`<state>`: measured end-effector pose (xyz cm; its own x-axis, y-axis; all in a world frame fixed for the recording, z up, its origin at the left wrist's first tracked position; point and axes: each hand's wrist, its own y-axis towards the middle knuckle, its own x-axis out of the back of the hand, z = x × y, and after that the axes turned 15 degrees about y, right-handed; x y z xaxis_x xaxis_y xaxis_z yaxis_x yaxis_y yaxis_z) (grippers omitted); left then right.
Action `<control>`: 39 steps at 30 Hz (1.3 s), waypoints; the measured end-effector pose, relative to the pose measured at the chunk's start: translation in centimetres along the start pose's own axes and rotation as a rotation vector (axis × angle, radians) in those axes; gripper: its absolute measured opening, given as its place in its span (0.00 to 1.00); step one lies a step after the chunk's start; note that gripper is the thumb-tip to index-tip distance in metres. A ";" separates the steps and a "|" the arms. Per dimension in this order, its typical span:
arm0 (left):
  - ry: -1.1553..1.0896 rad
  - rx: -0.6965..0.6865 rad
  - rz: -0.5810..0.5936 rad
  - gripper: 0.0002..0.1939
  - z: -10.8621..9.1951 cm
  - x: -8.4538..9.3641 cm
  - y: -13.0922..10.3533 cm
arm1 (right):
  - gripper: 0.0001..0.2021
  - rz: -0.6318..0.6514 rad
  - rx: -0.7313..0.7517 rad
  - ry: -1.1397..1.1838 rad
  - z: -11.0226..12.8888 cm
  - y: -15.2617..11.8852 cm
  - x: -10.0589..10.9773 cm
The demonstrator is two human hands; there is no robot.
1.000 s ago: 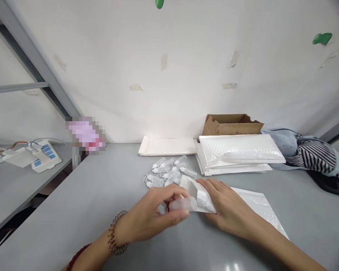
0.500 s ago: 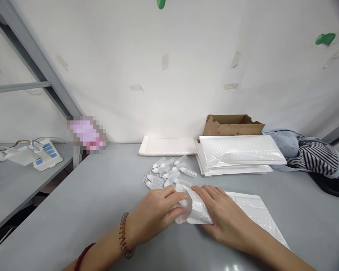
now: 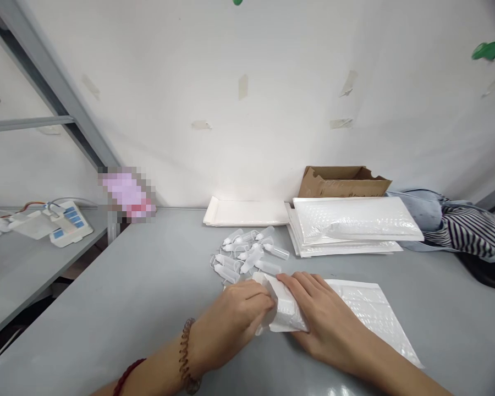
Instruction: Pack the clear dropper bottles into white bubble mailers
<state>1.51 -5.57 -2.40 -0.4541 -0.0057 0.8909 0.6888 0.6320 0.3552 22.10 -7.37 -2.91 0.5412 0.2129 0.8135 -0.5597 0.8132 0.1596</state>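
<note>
Gripping a white envelope (image 3: 287, 314) in the lower middle of the frame, the right hand (image 3: 328, 316) keeps its fingers wrapped over the top, with the mouth gaping to the left. The left hand (image 3: 233, 311) has its curled fingertips at or inside that mouth; they are hidden, so I cannot tell whether they grasp anything. The envelope is unsealed, and what it contains cannot be seen. A loose heap of small clear bottles (image 3: 251, 258) lies at the centre of the frame, outside any envelope. More padded envelopes (image 3: 355, 220) are piled at centre right, apparently flat and unfilled. A flat padded piece (image 3: 367, 302) shows beyond the right wrist; whether it belongs to the held envelope is unclear.
</note>
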 end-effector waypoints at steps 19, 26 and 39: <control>-0.280 0.025 0.323 0.10 -0.1 4.1 1.1 | 0.32 -0.016 0.009 0.006 0.2 0.0 0.4; -0.005 0.262 0.461 0.13 4.4 6.4 -0.5 | 0.30 -0.062 -0.053 -0.018 -0.7 0.0 1.4; 0.117 0.155 0.489 0.07 4.8 5.7 -0.6 | 0.30 -0.057 -0.061 -0.027 -1.0 0.3 1.5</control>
<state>-4.22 -2.28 1.05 -0.0286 0.2374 0.9710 0.7089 0.6897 -0.1478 23.37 -6.30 -2.19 0.5537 0.1511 0.8189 -0.4885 0.8554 0.1724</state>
